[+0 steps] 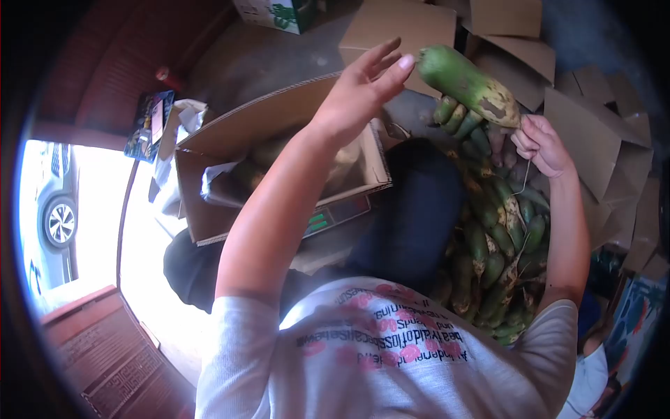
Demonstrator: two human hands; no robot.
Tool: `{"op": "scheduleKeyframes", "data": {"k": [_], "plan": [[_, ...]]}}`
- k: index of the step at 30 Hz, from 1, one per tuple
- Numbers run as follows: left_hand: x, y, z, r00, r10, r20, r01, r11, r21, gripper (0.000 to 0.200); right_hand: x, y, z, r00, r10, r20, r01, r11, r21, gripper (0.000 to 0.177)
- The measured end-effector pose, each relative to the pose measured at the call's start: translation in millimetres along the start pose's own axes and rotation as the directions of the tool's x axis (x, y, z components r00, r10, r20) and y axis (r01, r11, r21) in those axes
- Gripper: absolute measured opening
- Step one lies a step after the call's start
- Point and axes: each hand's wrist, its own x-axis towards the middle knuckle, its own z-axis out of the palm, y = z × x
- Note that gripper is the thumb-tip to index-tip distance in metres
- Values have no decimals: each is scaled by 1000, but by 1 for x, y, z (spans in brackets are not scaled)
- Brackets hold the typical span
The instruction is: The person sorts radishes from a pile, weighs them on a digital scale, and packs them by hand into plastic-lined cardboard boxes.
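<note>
A large green radish-like vegetable (464, 80) with a brown, peeling lower end is held up above the pile. My right hand (542, 145) is closed round its thin root tip, and a thin strand hangs from there. Near the green top end, my left hand (373, 84) has its fingers apart and holds nothing. Many similar green vegetables (495, 244) lie heaped below and beside my legs. To the left stands an open cardboard box (202, 167) with a plastic lining and pale contents, partly hidden by my left forearm.
A scale with a green-lit display (317, 222) sits by the box. Cardboard boxes (583, 136) stand at the right and a white-green box (276, 14) at the top. Another person's white sleeve (588, 380) shows at lower right. A car (52, 209) stands outside the doorway.
</note>
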Motion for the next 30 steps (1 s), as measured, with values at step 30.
{"op": "scheduleKeyframes", "data": {"k": [30], "plan": [[-95, 83, -205, 881, -35, -471, 143, 970, 194, 45, 192, -114, 277, 927, -67, 370, 375, 226, -899, 60]]}}
